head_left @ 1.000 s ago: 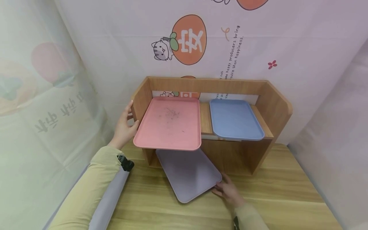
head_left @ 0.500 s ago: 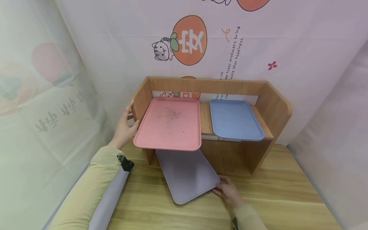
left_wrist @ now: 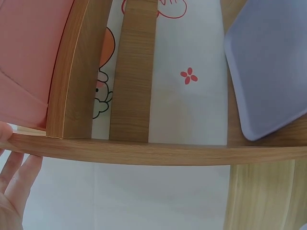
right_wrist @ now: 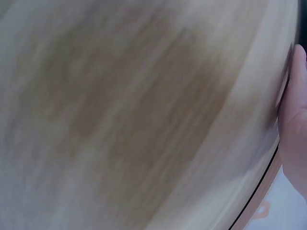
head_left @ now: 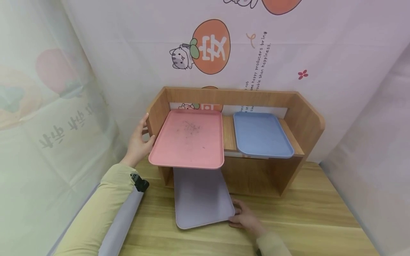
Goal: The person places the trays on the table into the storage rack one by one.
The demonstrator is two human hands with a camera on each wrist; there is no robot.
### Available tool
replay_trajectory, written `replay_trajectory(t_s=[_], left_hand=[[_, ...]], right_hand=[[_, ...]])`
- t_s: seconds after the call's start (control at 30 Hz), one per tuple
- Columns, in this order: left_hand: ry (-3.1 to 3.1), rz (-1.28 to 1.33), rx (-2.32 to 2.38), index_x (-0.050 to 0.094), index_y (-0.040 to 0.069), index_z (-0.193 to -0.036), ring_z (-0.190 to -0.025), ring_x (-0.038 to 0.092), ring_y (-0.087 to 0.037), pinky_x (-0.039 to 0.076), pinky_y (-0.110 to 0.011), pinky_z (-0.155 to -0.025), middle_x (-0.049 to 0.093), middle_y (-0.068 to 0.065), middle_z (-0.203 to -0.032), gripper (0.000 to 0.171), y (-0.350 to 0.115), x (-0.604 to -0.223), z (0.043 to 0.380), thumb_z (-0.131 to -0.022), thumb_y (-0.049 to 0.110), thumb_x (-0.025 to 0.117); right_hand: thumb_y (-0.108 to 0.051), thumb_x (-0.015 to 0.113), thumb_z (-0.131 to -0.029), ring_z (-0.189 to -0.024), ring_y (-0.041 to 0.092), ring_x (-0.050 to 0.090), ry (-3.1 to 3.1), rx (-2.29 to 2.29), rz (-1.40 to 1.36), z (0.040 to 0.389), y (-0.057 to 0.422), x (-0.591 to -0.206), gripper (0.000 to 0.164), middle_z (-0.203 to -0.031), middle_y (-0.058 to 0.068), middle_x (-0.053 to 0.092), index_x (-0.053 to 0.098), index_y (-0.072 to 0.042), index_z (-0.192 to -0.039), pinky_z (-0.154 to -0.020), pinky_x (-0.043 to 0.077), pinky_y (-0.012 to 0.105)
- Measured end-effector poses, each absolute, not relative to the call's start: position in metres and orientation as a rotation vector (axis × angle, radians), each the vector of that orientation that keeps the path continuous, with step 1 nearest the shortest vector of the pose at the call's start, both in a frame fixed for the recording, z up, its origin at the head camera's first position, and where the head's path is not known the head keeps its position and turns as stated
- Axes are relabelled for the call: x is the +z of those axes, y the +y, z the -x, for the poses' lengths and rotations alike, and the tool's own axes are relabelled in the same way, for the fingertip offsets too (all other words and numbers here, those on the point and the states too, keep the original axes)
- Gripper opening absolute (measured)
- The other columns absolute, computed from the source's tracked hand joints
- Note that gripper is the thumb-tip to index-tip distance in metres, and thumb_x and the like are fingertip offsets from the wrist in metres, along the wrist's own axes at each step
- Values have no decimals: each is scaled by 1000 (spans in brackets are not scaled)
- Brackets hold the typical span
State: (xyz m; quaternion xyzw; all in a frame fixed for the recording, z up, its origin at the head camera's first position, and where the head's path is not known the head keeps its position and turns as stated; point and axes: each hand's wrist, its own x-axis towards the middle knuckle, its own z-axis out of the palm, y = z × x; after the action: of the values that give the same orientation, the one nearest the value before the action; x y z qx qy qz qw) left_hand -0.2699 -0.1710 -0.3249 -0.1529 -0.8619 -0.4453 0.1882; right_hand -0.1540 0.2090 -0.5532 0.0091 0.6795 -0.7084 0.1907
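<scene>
A purple tray (head_left: pixel 201 199) juts out from the lower level of a wooden desk shelf (head_left: pixel 256 96), its back part hidden under a pink tray (head_left: pixel 190 138). My right hand (head_left: pixel 246 217) holds its front right corner, thumb and fingers at the rim. On the left, my left hand (head_left: pixel 138 144) grips the front edge of the shelf's left side panel. In the left wrist view, the thumb and fingers of that hand (left_wrist: pixel 17 184) lie along the panel edge, and the purple tray (left_wrist: pixel 271 72) sits at an angle inside. The right wrist view shows only part of the right hand (right_wrist: pixel 295 124).
A blue tray (head_left: pixel 263 135) lies on the upper right of the shelf. Both upper trays overhang the front edge. A pale purple long object (head_left: pixel 120 224) lies under the left forearm on the wooden table (head_left: pixel 320 220). Printed cloth (head_left: pixel 134 42) hangs behind and at both sides.
The purple tray has turned so its front end swung left, and it now stands straighter to the shelf. My right hand moved left with its corner. My left hand stayed put.
</scene>
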Motion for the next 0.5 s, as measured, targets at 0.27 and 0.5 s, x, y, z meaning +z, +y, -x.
replay_trajectory(t_s=[0.27,0.5], left_hand=[[-2427,431,-1255,13,32,-152,-119,47,-46,52,-55,-84,36,-24,-136,83,-171,-325,270,-89,0,57],[-2418,437,-1246,13,31,-152,-118,47,-46,53,-55,-83,37,-24,-135,82,-170,-325,270,-89,-1,56]], right_hand=[[17,55,-80,-91,22,64,1816,-1998,83,148,197,-550,81,-111,26,58,9,6,-146,-85,56,44],[18,54,-80,-83,19,64,1775,-2007,67,146,186,-550,84,-104,23,60,7,2,-147,-81,57,40]])
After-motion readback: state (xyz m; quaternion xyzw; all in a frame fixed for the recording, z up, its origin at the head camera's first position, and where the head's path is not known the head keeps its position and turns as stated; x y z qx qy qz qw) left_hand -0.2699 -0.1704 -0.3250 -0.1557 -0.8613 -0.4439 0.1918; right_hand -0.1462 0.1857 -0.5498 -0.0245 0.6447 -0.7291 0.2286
